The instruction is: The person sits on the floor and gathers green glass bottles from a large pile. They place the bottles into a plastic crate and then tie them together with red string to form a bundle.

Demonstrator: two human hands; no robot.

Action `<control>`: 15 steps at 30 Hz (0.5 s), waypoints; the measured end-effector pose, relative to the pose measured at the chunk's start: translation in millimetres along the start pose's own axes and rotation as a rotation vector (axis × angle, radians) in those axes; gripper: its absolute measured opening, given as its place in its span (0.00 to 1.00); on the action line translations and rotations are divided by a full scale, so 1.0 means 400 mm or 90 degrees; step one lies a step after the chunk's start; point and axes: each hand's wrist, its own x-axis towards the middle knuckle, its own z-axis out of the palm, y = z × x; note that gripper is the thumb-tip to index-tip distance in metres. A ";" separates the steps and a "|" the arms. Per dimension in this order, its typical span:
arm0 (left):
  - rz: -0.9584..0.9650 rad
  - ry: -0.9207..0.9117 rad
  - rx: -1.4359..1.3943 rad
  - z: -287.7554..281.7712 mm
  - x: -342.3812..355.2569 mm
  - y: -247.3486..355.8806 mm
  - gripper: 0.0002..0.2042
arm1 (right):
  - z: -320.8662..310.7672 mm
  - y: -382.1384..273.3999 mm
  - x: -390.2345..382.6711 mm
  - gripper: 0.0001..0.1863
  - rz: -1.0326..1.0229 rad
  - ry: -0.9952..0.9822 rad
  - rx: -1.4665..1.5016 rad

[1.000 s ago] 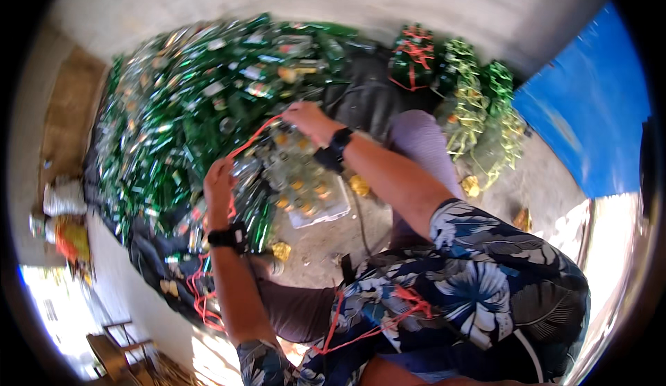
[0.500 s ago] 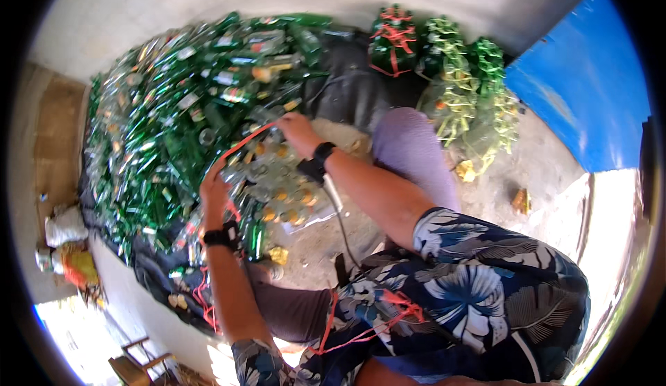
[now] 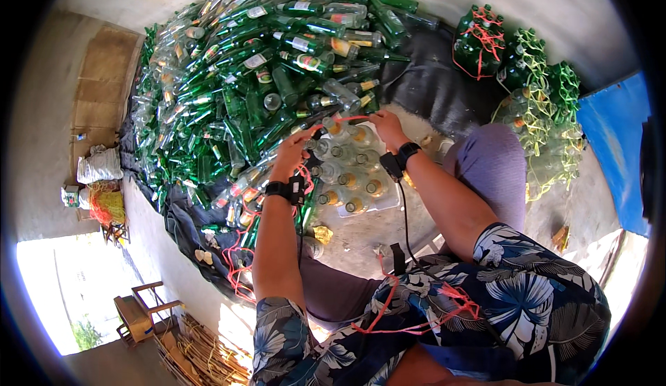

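Several clear glass bottles (image 3: 347, 176) stand upright in a tight group in front of me, their mouths facing up. A strip of red plastic twine (image 3: 352, 118) runs along the far side of the group, between my hands. My left hand (image 3: 290, 155) is closed on the twine at the group's left edge, with a loose red tail hanging below it. At the far right corner, my right hand (image 3: 388, 129) pinches the other stretch of twine. A pale flat sheet (image 3: 388, 203) shows under the bottles.
A large heap of green and clear bottles (image 3: 229, 101) lies to the left on black sheeting (image 3: 430, 73). Bundles tied with red twine (image 3: 479, 42) and yellow-green twine (image 3: 531, 87) stand at the back right. More red twine (image 3: 239, 264) trails by my left arm. A blue panel (image 3: 617, 143) stands right.
My view has shifted, so the scene sits further right and lower. The twine, earlier stretched slanting above the bottles between my hands, now lies lower along their far side.
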 end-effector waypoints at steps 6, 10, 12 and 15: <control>-0.055 -0.068 0.096 0.045 0.012 -0.020 0.17 | -0.039 0.148 0.050 0.13 0.064 0.012 -0.075; -0.051 -0.063 0.102 0.044 0.024 -0.069 0.14 | -0.053 0.244 0.061 0.16 0.038 0.023 -0.080; -0.062 -0.061 0.070 0.039 0.035 -0.155 0.12 | -0.050 0.258 0.030 0.15 0.023 0.049 -0.219; -0.076 -0.074 0.016 0.050 0.053 -0.217 0.11 | -0.080 0.313 0.021 0.15 -0.005 0.075 -0.391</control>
